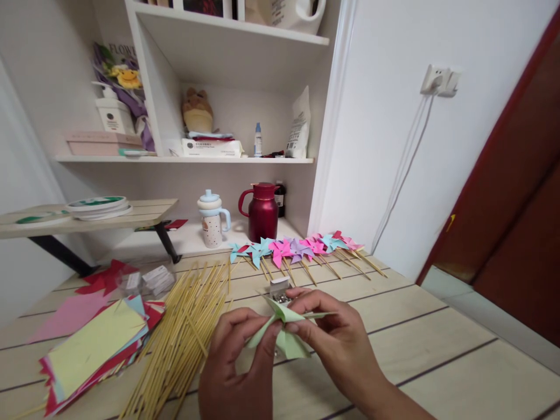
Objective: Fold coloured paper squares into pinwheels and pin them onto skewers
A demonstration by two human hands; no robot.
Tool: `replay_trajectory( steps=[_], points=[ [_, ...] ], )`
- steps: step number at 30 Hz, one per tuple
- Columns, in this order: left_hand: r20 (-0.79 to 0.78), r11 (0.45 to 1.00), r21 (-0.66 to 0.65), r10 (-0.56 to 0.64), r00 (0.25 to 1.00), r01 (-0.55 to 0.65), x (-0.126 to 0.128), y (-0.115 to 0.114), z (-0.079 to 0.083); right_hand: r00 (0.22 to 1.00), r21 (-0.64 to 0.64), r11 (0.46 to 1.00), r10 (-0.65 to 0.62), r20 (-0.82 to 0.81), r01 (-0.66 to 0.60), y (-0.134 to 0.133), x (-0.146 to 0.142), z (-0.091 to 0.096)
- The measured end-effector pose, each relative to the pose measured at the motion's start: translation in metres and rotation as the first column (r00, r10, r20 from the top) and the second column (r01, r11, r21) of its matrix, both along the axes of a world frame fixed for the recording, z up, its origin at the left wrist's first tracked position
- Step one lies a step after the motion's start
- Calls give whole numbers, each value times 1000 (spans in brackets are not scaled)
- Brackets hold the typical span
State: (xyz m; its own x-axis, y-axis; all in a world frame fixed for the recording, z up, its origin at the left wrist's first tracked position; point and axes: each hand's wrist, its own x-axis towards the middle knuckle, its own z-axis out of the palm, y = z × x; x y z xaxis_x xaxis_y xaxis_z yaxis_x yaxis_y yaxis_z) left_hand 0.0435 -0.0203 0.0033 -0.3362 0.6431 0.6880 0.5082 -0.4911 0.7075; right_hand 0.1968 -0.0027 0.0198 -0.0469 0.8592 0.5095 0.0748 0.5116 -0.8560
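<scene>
A pale green paper pinwheel is held up between my two hands above the table, its corners folded in toward the middle. My left hand pinches it near the centre from the left. With thumb and fingers, my right hand grips its right side. Just behind the paper stands a small open box of shiny metal pins. To the left of my hands lies a heap of thin wooden sticks. Stacked coloured paper sheets sit farther left, a yellow one on top.
Several finished pinwheels on sticks lie in a row along the table's back. Behind them stand a red jug and a white and blue cup. A small raised stand bears stacked discs at the left.
</scene>
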Motion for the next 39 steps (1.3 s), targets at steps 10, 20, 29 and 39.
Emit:
replay_trajectory(
  steps=[10, 20, 29, 39],
  points=[
    [-25, 997, 34, -63, 998, 63, 2, -5, 8, 993, -96, 994, 40, -108, -50, 1, 0, 0],
    [57, 999, 19, -41, 997, 40, 7, -5, 8, 998, -24, 999, 29, -58, -30, 0, 2, 2],
    [204, 997, -78, 9, 979, 7, 18, -14, 7, 995, -59, 998, -10, -102, 4, -2, 1, 2],
    [196, 1000, -16, 15, 980, -12, 21, -14, 6, 991, -39, 999, 27, -129, -32, -3, -2, 1]
  ],
)
